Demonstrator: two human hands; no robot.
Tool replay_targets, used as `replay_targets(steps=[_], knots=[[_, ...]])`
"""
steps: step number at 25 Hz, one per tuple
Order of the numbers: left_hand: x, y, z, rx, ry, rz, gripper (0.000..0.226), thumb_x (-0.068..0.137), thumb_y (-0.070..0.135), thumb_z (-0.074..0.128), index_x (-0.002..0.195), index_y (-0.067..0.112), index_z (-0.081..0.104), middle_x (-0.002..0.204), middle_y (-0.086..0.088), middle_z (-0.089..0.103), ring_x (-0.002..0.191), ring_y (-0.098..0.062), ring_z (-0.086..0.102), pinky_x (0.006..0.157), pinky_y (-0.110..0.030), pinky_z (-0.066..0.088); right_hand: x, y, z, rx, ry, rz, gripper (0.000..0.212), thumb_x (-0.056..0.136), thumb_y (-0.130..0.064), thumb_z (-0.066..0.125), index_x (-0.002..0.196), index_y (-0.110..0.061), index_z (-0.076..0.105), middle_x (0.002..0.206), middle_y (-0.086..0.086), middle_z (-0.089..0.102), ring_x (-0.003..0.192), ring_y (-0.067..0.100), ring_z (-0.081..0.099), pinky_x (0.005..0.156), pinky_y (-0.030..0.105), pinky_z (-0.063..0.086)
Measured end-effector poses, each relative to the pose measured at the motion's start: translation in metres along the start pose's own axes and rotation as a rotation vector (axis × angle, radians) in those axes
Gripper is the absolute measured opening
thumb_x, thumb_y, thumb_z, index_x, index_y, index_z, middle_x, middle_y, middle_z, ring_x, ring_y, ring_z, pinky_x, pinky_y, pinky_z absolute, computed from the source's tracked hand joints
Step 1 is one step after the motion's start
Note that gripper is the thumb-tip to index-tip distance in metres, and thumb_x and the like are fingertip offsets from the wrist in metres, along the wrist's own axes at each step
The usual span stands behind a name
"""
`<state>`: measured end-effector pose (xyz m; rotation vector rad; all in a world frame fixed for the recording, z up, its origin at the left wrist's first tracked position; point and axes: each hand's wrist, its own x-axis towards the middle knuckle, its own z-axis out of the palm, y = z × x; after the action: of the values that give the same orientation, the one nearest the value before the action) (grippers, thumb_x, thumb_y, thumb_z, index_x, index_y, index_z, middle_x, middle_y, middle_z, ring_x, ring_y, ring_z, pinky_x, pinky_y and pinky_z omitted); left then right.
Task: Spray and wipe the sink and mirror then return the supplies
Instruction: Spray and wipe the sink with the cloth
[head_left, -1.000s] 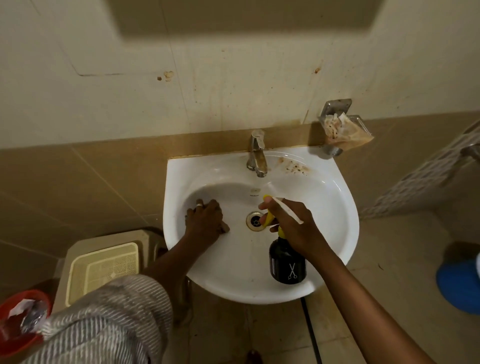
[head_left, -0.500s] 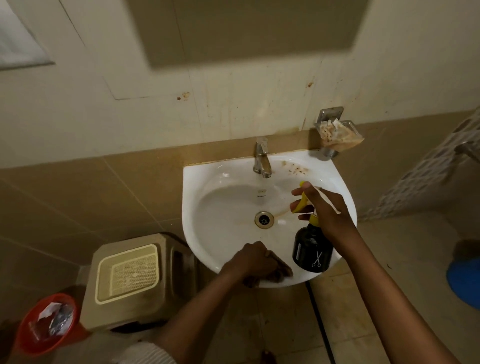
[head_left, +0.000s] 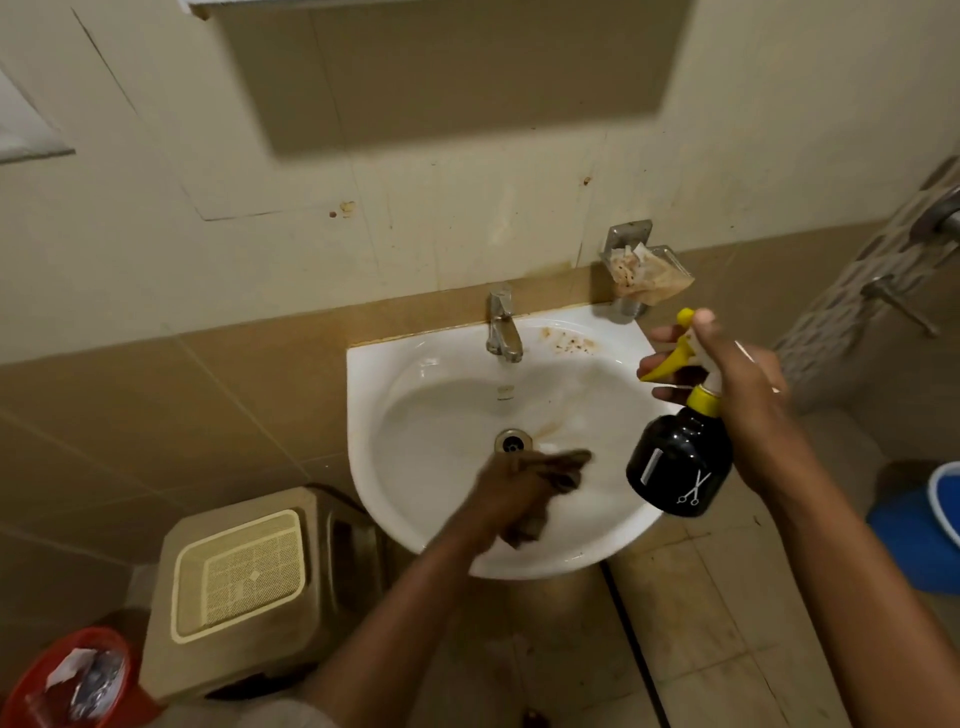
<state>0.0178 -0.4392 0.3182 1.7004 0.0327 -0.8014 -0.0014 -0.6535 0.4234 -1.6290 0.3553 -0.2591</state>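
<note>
Your left hand (head_left: 511, 488) is blurred, clenched round a brown cloth (head_left: 558, 470) and pressing it to the inside of the sink (head_left: 415, 415), just right of the drain (head_left: 513, 441) toward the front rim. Your right hand (head_left: 737, 384) grips the neck of a black spray bottle (head_left: 678, 465), fingers curled at its yellow trigger (head_left: 670, 358); the bottle hangs tilted over the sink's right edge. Brown streaks run from the drain toward the right wall of the bowl, and specks sit on the ledge right of the tap (head_left: 503, 327). A soap dish (head_left: 647, 275) is fixed to the wall above the sink's right corner. Left of the sink, on the floor, stand a beige stool (head_left: 244, 577) and a red bin (head_left: 72, 675).
</note>
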Motion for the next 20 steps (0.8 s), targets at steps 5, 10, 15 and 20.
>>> replay_targets(steps=[5, 10, 15, 20], knots=[[0.099, -0.043, -0.058, 0.625, 0.373, 0.128, 0.018, 0.075, 0.023, 0.069, 0.091, 0.019, 0.077, 0.083, -0.003, 0.062, 0.086, -0.03, 0.066, 0.082, -0.043, 0.055, 0.003, 0.029, 0.005, -0.069, -0.047, 0.06, 0.044, 0.103, -0.047, 0.049, 0.104, -0.014, 0.078, 0.093, 0.017, 0.081, 0.089, 0.027, 0.079, 0.081, 0.037, 0.062], [0.132, -0.084, -0.032, 0.881, 0.22, 0.035, 0.042, 0.073, 0.057, 0.063, 0.102, 0.027, 0.071, 0.11, 0.001, 0.056, 0.108, -0.03, 0.052, 0.097, -0.049, 0.041, 0.011, 0.061, 0.003, -0.078, -0.098, 0.127, 0.046, 0.103, -0.047, 0.051, 0.107, -0.011, 0.078, 0.095, 0.02, 0.08, 0.091, 0.028, 0.079, 0.083, 0.038, 0.062], [0.097, -0.067, 0.0, 0.765, -0.007, 0.038, 0.034, 0.076, 0.034, 0.057, 0.098, 0.016, 0.076, 0.111, -0.012, 0.07, 0.109, -0.031, 0.063, 0.099, -0.044, 0.047, 0.019, 0.085, 0.009, -0.147, -0.199, 0.241, 0.047, 0.102, -0.051, 0.053, 0.105, -0.011, 0.078, 0.092, 0.017, 0.08, 0.085, 0.024, 0.078, 0.082, 0.039, 0.062], [0.058, -0.058, -0.001, 0.709, -0.107, 0.037, 0.026, 0.088, 0.009, 0.056, 0.11, 0.006, 0.072, 0.115, -0.014, 0.069, 0.106, -0.028, 0.064, 0.089, -0.034, 0.053, 0.004, 0.102, 0.027, -0.157, -0.188, 0.288, 0.049, 0.099, -0.056, 0.056, 0.104, -0.013, 0.078, 0.093, 0.015, 0.08, 0.097, 0.034, 0.077, 0.089, 0.044, 0.062]])
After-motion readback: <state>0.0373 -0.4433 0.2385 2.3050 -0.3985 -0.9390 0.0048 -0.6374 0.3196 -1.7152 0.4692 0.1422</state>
